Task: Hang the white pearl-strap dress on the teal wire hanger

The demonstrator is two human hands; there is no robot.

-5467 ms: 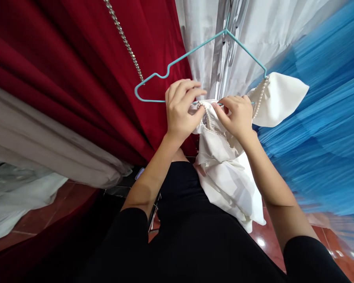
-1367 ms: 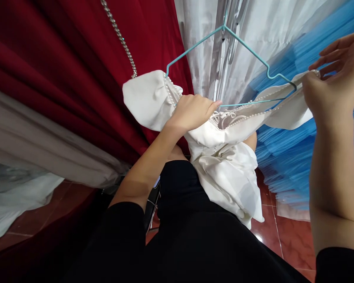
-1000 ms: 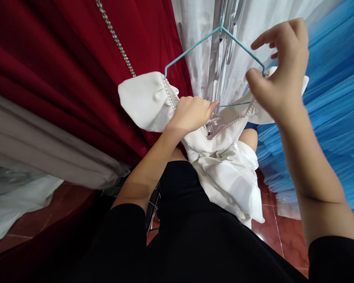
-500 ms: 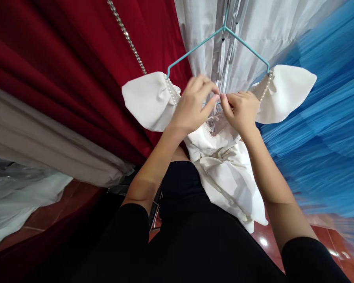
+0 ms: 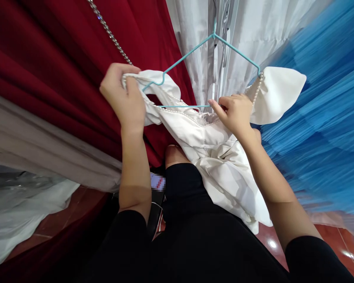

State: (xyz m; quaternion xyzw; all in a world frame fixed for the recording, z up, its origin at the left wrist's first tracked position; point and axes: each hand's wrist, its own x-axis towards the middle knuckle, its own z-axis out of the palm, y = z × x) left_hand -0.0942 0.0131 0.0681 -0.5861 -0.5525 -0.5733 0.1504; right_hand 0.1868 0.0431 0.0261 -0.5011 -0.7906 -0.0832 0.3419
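Observation:
A white dress (image 5: 188, 129) with pearl-trimmed straps and puffed sleeves hangs in front of me on a thin turquoise hanger (image 5: 189, 54). My left hand (image 5: 126, 96) is closed on the dress's left strap and sleeve, pulled out past the hanger's end. The hanger's left notch shows bare of the strap. Closed around the lower bar of the hanger is my right hand (image 5: 236, 112), its thumb lying along the bar. On the right side, the pearl strap (image 5: 258, 90) sits over the hanger's notch. The skirt falls in folds toward my lap.
Red drapes (image 5: 61, 59) with a beaded chain (image 5: 110, 37) hang at left, blue tulle (image 5: 318, 129) at right. White fabric (image 5: 268, 31) and metal posts (image 5: 224, 39) stand behind. A phone-like screen (image 5: 157, 182), partly blurred out, lies by my leg. Reddish tiles (image 5: 59, 212) cover the floor.
My left hand has moved from the hanger's middle out to the left and taken hold of the strap, lifting it off the hanger's notch. My right hand stays at the bar.

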